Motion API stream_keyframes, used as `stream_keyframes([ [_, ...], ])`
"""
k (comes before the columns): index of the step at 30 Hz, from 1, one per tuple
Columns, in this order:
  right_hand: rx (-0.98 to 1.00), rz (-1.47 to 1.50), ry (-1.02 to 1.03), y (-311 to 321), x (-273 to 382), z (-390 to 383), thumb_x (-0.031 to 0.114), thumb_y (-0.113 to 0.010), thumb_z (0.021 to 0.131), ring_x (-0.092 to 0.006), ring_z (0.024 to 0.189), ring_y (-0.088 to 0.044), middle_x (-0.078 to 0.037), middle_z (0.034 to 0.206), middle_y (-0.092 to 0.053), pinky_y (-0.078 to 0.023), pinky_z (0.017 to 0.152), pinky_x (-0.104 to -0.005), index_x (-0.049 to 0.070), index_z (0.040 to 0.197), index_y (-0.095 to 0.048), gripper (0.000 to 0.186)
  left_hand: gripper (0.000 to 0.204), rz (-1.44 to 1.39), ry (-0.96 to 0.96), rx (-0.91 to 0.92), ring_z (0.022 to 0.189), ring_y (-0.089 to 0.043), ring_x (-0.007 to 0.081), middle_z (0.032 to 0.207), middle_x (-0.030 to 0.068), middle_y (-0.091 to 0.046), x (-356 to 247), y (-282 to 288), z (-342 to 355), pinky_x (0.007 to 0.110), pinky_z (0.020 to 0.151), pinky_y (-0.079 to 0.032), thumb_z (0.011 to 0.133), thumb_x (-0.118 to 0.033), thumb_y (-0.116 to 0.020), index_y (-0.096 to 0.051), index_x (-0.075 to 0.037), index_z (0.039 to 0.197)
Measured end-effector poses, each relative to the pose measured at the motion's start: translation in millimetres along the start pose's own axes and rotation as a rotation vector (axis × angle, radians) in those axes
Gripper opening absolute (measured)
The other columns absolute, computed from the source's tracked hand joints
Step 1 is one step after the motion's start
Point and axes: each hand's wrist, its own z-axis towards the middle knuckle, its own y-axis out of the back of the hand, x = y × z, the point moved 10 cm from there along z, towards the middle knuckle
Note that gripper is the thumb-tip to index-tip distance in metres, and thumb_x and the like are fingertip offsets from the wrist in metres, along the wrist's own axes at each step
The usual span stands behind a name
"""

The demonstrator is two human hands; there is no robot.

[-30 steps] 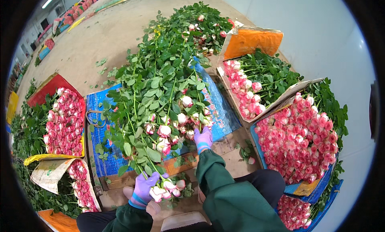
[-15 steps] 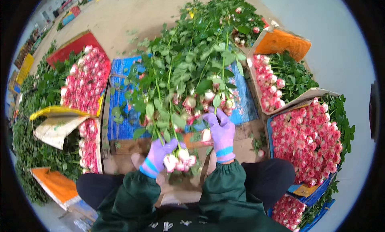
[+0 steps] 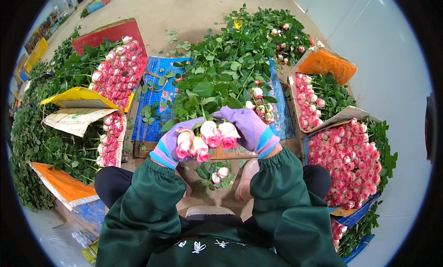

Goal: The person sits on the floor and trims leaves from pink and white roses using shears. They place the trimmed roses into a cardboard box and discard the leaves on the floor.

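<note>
Centrally: bunch (image 3: 210, 134), above mat's near edge | left hand (image 3: 171, 144): grasping bunch | right hand (image 3: 248, 128): against bunch, grip cannot be told | mat (image 3: 143, 131): leafy stems (image 3: 226, 73) | right, blue holder (image 3: 357, 228): packed roses (image 3: 344, 163) | orange-flapped holder (image 3: 325, 66): roses | left, red-flapped holder (image 3: 108, 34): roses

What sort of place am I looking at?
Likely an indoor flower-packing room: pink roses stacked at both sides, a leafy rose heap partly on a blue sheet, and a smooth pale wall at right.
</note>
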Motion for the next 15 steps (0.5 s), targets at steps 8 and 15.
stream_keyframes([
  [8, -0.022, -0.801, 0.532, -19.3, 46.1, 5.2, 0.006, -0.047, 0.086, -0.0092, 0.065, -0.059, -0.002, 0.073, -0.061, -0.048, 0.054, -0.0256, 0.006, 0.091, -0.060, 0.014, 0.038, -0.136, -0.030, 0.029, 0.095, -0.059, 0.0166, 0.110, 0.0093, -0.060, -37.1, -12.0, 2.3, 0.029, 0.085, -0.047, 0.081, -0.007, -0.055, -0.049, -0.002, 0.119],
  [15, -0.015, -0.420, 0.589, -11.1, 48.0, 5.9, 0.008, -0.050, 0.086, -0.0081, 0.062, -0.058, 0.000, 0.076, -0.060, -0.048, 0.049, -0.0225, 0.009, 0.088, -0.061, 0.011, 0.042, 0.860, -0.235, 0.005, 0.102, -0.055, 0.0211, 0.116, 0.0060, -0.056, -36.4, -1.1, 0.6, 0.030, 0.089, -0.043, 0.078, -0.012, -0.054, -0.051, -0.009, 0.120],
])
